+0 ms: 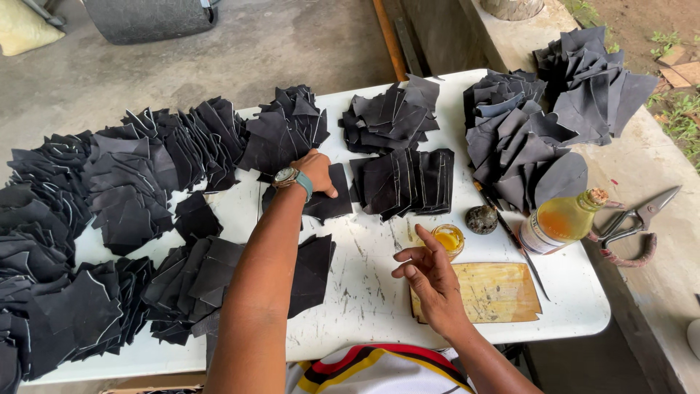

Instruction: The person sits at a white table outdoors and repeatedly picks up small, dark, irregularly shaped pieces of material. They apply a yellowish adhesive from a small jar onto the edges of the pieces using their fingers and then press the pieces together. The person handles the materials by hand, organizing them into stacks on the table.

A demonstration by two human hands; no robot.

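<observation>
My left hand (318, 172), with a wristwatch, reaches forward over the white table (364, 292) and presses on a flat black leather piece (332, 198) near the middle. Stacks of the same black cut pieces (403, 180) lie just right of it. My right hand (430, 281) hovers low near the table's front with fingers spread and nothing in it, above a yellowish stained board (492, 292). A small open jar of amber glue (449, 238) stands just beyond its fingertips.
Many fanned piles of black pieces (124, 182) cover the left and back of the table. A bottle of amber liquid (560, 221) lies at right, with a dark round stone (481, 219), a thin brush (514, 237) and large shears (634, 219) on the concrete ledge.
</observation>
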